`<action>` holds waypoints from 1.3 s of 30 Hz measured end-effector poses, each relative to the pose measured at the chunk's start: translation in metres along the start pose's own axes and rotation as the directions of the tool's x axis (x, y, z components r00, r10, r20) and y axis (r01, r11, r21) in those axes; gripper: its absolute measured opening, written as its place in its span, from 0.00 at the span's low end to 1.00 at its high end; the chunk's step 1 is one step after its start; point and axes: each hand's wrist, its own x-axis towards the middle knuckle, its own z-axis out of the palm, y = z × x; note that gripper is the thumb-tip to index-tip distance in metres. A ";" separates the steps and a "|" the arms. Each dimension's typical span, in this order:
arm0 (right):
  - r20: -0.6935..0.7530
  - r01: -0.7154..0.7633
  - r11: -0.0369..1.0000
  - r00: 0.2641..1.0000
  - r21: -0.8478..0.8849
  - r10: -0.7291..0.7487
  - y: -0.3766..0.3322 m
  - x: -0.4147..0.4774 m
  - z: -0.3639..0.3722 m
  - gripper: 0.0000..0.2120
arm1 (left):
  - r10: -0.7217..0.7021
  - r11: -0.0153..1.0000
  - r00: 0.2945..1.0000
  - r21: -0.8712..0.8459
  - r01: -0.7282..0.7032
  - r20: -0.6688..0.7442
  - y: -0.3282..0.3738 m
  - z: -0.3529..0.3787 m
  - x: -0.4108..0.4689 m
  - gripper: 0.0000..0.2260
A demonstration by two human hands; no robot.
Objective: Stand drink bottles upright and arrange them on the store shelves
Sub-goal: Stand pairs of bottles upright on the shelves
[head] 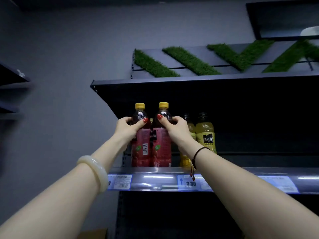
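Note:
Two red drink bottles with yellow caps stand upright side by side at the left end of the dark shelf (155, 169). My left hand (126, 127) grips the shoulder of the left red bottle (140, 152). My right hand (176, 129) grips the shoulder of the right red bottle (162, 150). Both bottles rest on the shelf and touch each other. To their right stand two yellow drink bottles with dark caps, the nearer one (206, 133) in full view and the other (189, 128) partly behind my right wrist.
An upper shelf (189, 80) overhangs the bottles, with green turf strips (189, 61) on the back panel above it. Price tags (189, 182) line the shelf's front rail. The shelf to the right of the yellow bottles is dark. A cardboard box (94, 233) sits below at the left.

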 end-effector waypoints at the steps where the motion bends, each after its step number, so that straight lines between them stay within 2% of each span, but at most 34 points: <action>1: 0.008 -0.039 0.999 0.999 0.003 0.039 0.003 0.003 0.000 0.33 | -0.025 1.000 1.000 0.011 0.025 0.004 -0.003 0.000 0.005 0.13; 3: 0.060 -0.119 0.992 0.991 0.042 0.116 0.008 0.010 -0.002 0.24 | -0.087 0.996 0.996 0.029 0.087 0.005 -0.009 0.001 0.011 0.21; 5: 0.144 -0.184 0.982 0.974 0.040 0.177 0.013 0.012 -0.004 0.20 | -0.163 0.986 0.986 0.039 0.162 0.020 -0.018 0.001 0.012 0.32; 7: 0.191 -0.219 0.976 0.958 -0.003 0.216 0.024 0.011 -0.003 0.26 | -0.209 0.975 0.976 0.097 0.202 0.068 -0.033 0.000 0.013 0.36; 9: 0.201 -0.211 0.977 0.956 -0.027 0.212 0.031 0.012 -0.002 0.28 | -0.226 0.968 0.970 0.134 0.213 0.087 -0.040 0.001 0.010 0.30; 11: 0.199 -0.203 0.979 0.959 -0.021 0.203 0.031 0.012 -0.003 0.25 | -0.228 0.970 0.969 0.111 0.217 0.098 -0.043 0.001 0.012 0.25; 13: 0.188 -0.208 0.978 0.960 -0.020 0.208 0.032 0.011 -0.004 0.23 | -0.210 0.974 0.973 0.103 0.200 0.100 -0.044 0.002 0.014 0.24; 16: 0.136 -0.210 0.977 0.967 -0.043 0.213 0.035 0.004 -0.001 0.26 | -0.179 0.978 0.981 0.117 0.170 0.077 -0.048 0.004 0.013 0.24; 18: 0.099 -0.154 0.985 0.982 -0.074 0.161 0.035 -0.001 0.000 0.27 | -0.172 0.980 0.983 0.109 0.165 0.061 -0.049 0.005 0.010 0.23; 20: 0.091 -0.116 0.988 0.988 -0.103 0.126 0.032 -0.005 -0.001 0.25 | -0.130 0.979 0.991 0.162 0.122 0.040 -0.047 0.007 0.004 0.25; 23: 0.090 -0.096 0.985 0.990 -0.142 0.109 0.026 -0.012 -0.005 0.19 | -0.001 0.936 1.000 0.352 0.009 -0.024 -0.041 0.011 -0.009 0.37; 28: 0.015 -0.079 0.961 0.996 -0.264 0.086 0.021 -0.031 -0.017 0.29 | 0.129 0.903 0.991 0.410 -0.130 0.030 -0.036 0.016 -0.043 0.32; 31: -0.011 -0.081 0.978 0.997 -0.194 0.080 0.015 -0.049 -0.022 0.23 | 0.129 0.925 0.991 0.355 -0.133 0.035 -0.037 0.014 -0.063 0.29; 35: 0.027 0.026 0.990 0.999 -0.136 -0.023 0.006 -0.082 -0.028 0.12 | 0.132 0.950 0.991 0.282 -0.137 0.039 -0.037 0.009 -0.090 0.27; 39: 0.052 0.070 0.997 0.996 -0.035 -0.069 0.006 -0.126 -0.030 0.08 | 0.133 0.947 0.989 0.288 -0.145 0.062 -0.040 0.007 -0.137 0.18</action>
